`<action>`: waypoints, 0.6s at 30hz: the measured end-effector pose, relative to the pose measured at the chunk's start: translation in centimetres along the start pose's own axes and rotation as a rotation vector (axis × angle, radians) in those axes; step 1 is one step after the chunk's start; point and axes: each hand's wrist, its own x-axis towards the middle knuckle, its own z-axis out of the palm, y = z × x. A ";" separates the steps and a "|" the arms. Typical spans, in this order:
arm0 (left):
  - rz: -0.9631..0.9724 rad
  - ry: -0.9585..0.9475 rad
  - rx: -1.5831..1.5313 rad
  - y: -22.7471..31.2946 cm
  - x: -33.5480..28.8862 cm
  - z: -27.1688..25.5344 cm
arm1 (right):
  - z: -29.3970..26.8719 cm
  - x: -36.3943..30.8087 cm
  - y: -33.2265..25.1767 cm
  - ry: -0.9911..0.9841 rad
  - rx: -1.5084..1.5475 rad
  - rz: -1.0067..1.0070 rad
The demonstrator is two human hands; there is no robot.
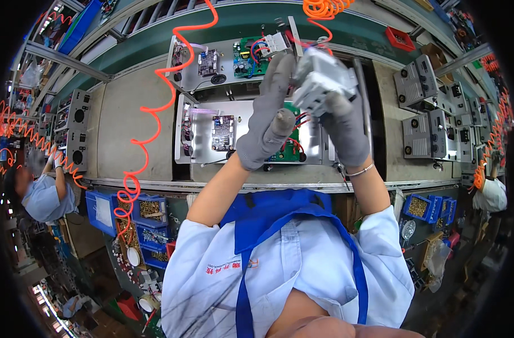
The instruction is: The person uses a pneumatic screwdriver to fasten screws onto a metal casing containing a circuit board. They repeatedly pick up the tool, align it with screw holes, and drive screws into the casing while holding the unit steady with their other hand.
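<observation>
My gloved right hand (345, 121) is closed on a white, block-shaped circuit breaker (323, 79), smeared by motion, with the thumb on its near side. Just left of it, my gloved left hand (270, 115) holds nothing; its fingers stretch away from me and the thumb stands apart. Both hands are above the right part of an open metal chassis (247, 147). Inside that chassis sit a small circuit board (222, 133) and a green circuit board (292, 149) with red wires, partly hidden by my left hand.
Behind lies a second chassis (226, 84) with a green board (244, 58) and a wired white breaker (275, 44). An orange coiled hose (150, 108) hangs at left. Finished-looking grey housings (423, 135) stand at right. Blue bins (151, 209) of small parts flank me. A co-worker (43, 194) is at far left.
</observation>
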 end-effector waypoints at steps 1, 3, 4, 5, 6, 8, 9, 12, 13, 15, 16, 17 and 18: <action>-0.099 0.013 -0.061 0.1 -1.1 0.3 | -0.4 0.2 -0.6 0.013 -0.071 -0.097; -0.272 -0.088 0.064 -0.9 -3.8 1.0 | -1.4 0.8 -2.1 0.026 -0.248 -0.202; -0.361 -0.186 0.244 -2.1 -5.3 1.7 | -1.2 1.1 -2.5 0.022 -0.328 -0.219; -0.408 -0.420 0.336 -2.1 -5.7 2.3 | -1.1 1.1 -2.8 0.024 -0.414 -0.229; -0.403 -0.353 0.038 -1.8 -6.9 3.5 | -1.1 1.2 -3.0 0.024 -0.500 -0.238; -0.197 -0.240 0.114 -1.7 -8.8 4.8 | -0.9 1.5 -2.2 0.037 -0.578 -0.206; -0.251 -0.172 0.020 -1.7 -9.3 4.7 | -2.1 1.9 -1.4 0.002 -0.783 -0.280; -0.378 0.011 -0.236 -0.4 -9.0 2.3 | -3.3 2.8 0.0 -0.067 -1.356 -0.351; -0.397 0.073 -0.303 0.4 -8.8 1.5 | -2.8 2.9 0.5 -0.110 -1.441 -0.277; -0.388 0.306 -0.475 2.1 -7.7 -0.3 | -1.8 2.6 1.3 -0.170 -1.594 -0.064; -0.338 0.486 -0.571 2.6 -6.7 -1.5 | -1.4 2.8 1.7 -0.182 -1.632 -0.026; -0.221 0.554 -0.573 2.9 -6.2 -3.0 | -1.3 2.8 2.0 -0.187 -1.671 0.014; -0.222 0.532 -0.522 2.7 -6.2 -3.5 | -1.1 2.8 2.3 -0.193 -1.709 0.057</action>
